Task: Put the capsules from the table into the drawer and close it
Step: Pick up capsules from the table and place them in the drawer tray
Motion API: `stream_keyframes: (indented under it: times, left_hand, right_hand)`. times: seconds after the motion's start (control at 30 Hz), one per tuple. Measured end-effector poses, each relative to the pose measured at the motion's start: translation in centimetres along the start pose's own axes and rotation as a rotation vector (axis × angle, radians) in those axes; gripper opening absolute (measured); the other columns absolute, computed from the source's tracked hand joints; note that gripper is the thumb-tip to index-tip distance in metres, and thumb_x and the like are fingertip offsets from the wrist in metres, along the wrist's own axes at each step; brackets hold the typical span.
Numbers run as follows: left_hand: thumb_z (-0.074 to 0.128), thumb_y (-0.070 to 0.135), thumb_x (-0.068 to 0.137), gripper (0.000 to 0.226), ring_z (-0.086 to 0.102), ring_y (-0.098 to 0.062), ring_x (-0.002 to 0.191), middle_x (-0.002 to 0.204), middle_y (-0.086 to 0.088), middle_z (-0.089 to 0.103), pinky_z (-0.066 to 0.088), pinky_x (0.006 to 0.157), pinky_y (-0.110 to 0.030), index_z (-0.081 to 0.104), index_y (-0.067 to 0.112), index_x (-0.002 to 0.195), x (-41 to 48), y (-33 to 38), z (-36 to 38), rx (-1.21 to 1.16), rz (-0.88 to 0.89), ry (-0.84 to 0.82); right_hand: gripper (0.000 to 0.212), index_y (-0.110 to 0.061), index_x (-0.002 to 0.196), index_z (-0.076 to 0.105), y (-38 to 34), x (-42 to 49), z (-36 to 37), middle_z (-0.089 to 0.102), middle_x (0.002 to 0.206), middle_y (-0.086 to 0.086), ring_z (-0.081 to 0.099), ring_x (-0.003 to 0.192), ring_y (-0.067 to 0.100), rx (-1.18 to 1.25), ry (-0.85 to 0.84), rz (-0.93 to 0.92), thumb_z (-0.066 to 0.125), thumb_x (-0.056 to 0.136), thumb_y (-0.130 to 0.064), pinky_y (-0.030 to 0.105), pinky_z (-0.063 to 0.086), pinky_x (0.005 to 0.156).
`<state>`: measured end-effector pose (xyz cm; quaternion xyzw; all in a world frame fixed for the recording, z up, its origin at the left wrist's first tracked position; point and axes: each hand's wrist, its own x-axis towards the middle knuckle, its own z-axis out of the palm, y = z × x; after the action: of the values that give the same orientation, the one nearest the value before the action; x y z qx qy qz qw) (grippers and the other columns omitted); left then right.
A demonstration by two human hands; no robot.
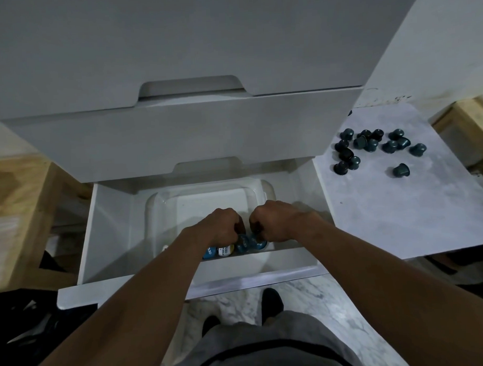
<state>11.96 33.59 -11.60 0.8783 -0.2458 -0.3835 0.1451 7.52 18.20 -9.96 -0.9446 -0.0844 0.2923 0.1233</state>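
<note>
The white bottom drawer [113, 228] stands pulled out, with a clear plastic tray [208, 195] inside. Several blue-lidded capsules [223, 250] lie at the tray's near edge. My left hand [222, 224] and my right hand [274, 222] are side by side over them, fingers curled down onto dark capsules; what exactly each holds is partly hidden. Several dark teal capsules [370, 148] lie scattered on the marble-look table [400, 210] to the right of the drawer.
A closed white drawer [178, 135] juts out above the open one, with another cabinet front [175, 48] higher up. Wooden furniture [16, 207] stands at the left and a wooden piece [468, 125] at the far right. My feet [272, 302] rest on the marble floor.
</note>
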Motion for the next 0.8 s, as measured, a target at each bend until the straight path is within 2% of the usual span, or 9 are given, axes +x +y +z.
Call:
stream_keyframes:
  times: [0.23,0.47,0.57,0.7,0.8]
  left_hand:
    - [0.071,0.01,0.078,0.042,0.056,-0.015,0.086,0.11,-0.005,0.064,0.045,0.071,-0.024,0.061,0.018,0.118,-1.0,-0.1,-0.6,0.036,0.028,-0.064]
    - [0.071,0.009,0.078,0.038,0.056,-0.016,0.082,0.109,-0.008,0.066,0.044,0.07,-0.024,0.063,0.015,0.114,-1.2,-0.6,0.4,0.1,0.076,0.028]
    - [0.072,0.012,0.079,0.04,0.06,-0.018,0.088,0.113,-0.008,0.065,0.049,0.075,-0.026,0.062,0.015,0.118,-1.3,-0.9,0.5,0.089,0.088,0.046]
    - [0.07,0.021,0.081,0.041,0.06,-0.022,0.102,0.117,-0.008,0.062,0.049,0.084,-0.028,0.061,0.017,0.121,-1.6,-1.0,-0.5,0.078,0.109,0.165]
    - [0.064,0.022,0.083,0.039,0.058,-0.027,0.106,0.119,-0.011,0.061,0.047,0.086,-0.032,0.059,0.015,0.122,-2.2,-0.3,-1.4,0.074,0.112,0.38]
  right_hand:
    - [0.028,-0.017,0.107,0.068,-0.2,-0.1,0.5,0.068,0.105,0.009,0.063,0.091,0.024,-0.012,0.021,0.016,0.071,0.08,-0.024,0.038,0.054,0.084]
    - [0.03,-0.019,0.11,0.066,-0.5,-0.4,0.9,0.067,0.108,0.008,0.063,0.095,0.024,-0.004,0.041,0.062,0.07,0.081,-0.023,0.036,0.053,0.083]
    - [0.036,-0.018,0.116,0.064,-0.7,-0.8,0.9,0.067,0.114,0.007,0.062,0.102,0.023,0.046,0.078,0.087,0.068,0.081,-0.02,0.036,0.052,0.089]
    - [0.03,-0.022,0.114,0.064,-1.0,-1.6,0.3,0.067,0.114,0.004,0.062,0.1,0.022,0.126,0.245,0.167,0.065,0.086,-0.032,0.034,0.05,0.089]
    - [0.027,-0.021,0.112,0.064,-1.0,-2.8,-0.6,0.067,0.111,0.004,0.062,0.096,0.024,0.08,0.422,0.257,0.056,0.09,-0.035,0.034,0.047,0.083]
